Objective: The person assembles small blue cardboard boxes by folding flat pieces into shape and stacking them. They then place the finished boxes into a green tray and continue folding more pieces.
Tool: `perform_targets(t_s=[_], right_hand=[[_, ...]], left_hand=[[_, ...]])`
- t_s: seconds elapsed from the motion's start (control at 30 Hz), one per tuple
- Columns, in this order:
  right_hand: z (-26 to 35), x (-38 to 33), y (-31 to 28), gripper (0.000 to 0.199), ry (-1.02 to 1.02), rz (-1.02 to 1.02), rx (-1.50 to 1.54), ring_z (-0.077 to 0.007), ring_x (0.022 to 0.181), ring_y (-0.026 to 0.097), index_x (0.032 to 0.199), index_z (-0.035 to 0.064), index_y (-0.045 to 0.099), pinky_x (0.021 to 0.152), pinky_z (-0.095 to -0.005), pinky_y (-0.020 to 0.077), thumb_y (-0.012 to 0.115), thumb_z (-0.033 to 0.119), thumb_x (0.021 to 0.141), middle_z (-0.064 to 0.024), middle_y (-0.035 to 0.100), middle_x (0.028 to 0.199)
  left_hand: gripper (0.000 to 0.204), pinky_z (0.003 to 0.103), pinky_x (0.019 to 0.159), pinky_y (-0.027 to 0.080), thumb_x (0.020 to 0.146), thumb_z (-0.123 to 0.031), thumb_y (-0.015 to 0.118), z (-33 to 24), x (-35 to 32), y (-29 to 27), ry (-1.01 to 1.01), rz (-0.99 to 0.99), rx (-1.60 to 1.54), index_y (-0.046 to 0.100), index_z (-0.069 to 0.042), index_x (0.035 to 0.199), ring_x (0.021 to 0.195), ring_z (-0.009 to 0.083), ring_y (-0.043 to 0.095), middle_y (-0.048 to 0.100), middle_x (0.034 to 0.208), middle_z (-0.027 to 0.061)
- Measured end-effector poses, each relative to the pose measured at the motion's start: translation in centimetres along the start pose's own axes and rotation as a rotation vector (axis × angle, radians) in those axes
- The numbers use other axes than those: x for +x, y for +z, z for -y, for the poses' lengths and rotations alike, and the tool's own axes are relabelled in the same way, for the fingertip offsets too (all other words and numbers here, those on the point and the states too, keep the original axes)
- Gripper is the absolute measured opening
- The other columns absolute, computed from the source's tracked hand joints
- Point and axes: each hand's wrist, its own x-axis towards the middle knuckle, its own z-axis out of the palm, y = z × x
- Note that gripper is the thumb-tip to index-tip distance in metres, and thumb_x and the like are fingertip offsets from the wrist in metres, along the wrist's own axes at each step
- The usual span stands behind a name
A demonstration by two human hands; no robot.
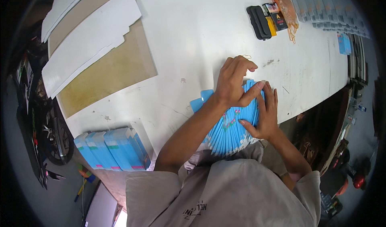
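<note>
L hand (pixel 235 82) wide, R hand (pixel 266 116) spread on blue cards (pixel 227 134); press soft w/ R & keep gaps even.

White table (pixel 181 34) above grey floor (pixel 60 199)

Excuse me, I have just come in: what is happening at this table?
A person at a white table has both bare hands at a fan of blue printed cards. The left hand is over the far end, thumb reaching across; the right hand lies along the right side. Similar blue stacks stand at the left, with white sheets beyond them.
</note>
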Motion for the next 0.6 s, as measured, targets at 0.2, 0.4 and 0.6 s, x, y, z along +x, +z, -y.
perform_targets(t_s=[0.2,0.4,0.6], right_hand=[[1.5,1.6,1.7,0.095,-0.046,-0.118,-0.019,-0.0594,0.149,0.027,0.16,0.0051,0.039,0.113,-0.0789,0.019,0.07,0.057,0.088,-0.0421,0.027,0.159],[1.7,1.3,1.5,0.094,-0.03,-0.07,-0.05,-0.0603,0.147,0.029,0.161,0.01,0.042,0.113,-0.0793,0.0189,0.071,0.06,0.087,-0.0424,0.028,0.158],[1.8,1.5,1.7,0.09,-0.043,-0.102,-0.037,-0.0589,0.148,0.029,0.159,0.0096,0.045,0.114,-0.0781,0.0188,0.071,0.06,0.088,-0.0413,0.03,0.158]], left_hand=[[0.023,0.032,0.084,0.049,0.093,-0.014,0.069,0.2,2.0,-0.2,-0.333,-0.175,-0.36,0.066,0.003,0.109,0.089,0.0154,0.063,0.069,0.096,0.0095],[0.053,0.052,0.108,0.04,0.096,-0.034,0.068,-7.9,2.5,-5.6,-0.069,0.158,0.333,0.06,-0.002,0.137,0.127,0.0394,0.058,0.061,0.133,0.0278],[0.1,0.079,0.117,0.003,0.095,-0.072,0.052,-8.9,-12.6,-2.4,-0.417,0.394,0.869,0.03,-0.004,0.165,0.157,0.0564,0.012,0.019,0.168,0.0373]])
